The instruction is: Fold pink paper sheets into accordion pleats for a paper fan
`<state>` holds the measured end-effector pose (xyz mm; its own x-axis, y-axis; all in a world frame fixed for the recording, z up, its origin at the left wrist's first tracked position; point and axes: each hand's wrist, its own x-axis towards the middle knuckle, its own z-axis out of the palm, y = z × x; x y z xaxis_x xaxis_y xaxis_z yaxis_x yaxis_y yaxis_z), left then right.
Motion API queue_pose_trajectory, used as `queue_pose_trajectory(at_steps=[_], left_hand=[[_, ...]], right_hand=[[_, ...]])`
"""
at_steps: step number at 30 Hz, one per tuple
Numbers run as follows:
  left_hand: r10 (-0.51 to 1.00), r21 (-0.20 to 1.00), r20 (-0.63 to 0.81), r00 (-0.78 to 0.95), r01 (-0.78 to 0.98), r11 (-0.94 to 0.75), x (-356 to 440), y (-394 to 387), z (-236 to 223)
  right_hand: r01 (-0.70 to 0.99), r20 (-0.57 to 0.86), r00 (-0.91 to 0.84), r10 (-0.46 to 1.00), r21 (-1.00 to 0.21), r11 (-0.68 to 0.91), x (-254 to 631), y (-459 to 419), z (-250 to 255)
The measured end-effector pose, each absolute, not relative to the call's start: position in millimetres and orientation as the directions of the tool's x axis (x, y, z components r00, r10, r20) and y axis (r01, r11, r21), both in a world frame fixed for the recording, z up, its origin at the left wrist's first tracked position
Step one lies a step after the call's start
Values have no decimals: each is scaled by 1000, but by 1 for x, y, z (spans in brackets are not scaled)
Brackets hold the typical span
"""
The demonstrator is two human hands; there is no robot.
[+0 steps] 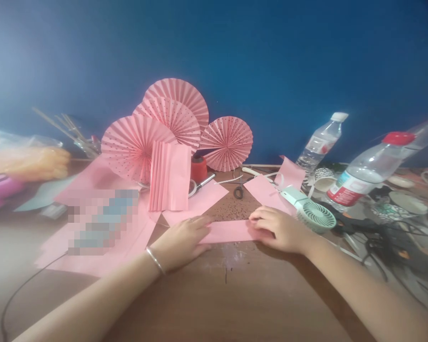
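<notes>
A narrow strip of folded pink paper [230,231] lies crosswise on the brown table between my two hands. My left hand [185,240], with a silver bangle at the wrist, grips the strip's left end, fingers on top and thumb along the near edge. At the other end my right hand [280,229] pinches the paper, its fingers curled over it. Just behind stands a partly pleated pink sheet [170,176]. Several round pleated paper fans [227,143], some with punched dots along the folds, lean against the blue wall.
Pink sheets [92,263] lie at left under a blurred-out object. On the right are a mint handheld fan [317,216], plastic bottles [369,171], cups and dark cables [374,251]. Small dark specks [231,207] dot the table behind the strip. A plastic bag [24,156] sits far left.
</notes>
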<state>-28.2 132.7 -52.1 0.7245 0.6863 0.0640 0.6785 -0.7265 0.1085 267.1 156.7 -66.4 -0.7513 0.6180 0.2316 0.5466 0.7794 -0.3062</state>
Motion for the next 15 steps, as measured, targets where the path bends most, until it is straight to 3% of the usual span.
queue_pose_trajectory(at_steps=[6,15], left_hand=[[671,175,74,737,653,-737,-28,137,-62],[632,123,123,766,620,-775,-26,135,-61]], right_hand=[[462,328,-778,536,-278,842,258,151,-73],[406,350,-816,461,-221,887,254,150,-77]])
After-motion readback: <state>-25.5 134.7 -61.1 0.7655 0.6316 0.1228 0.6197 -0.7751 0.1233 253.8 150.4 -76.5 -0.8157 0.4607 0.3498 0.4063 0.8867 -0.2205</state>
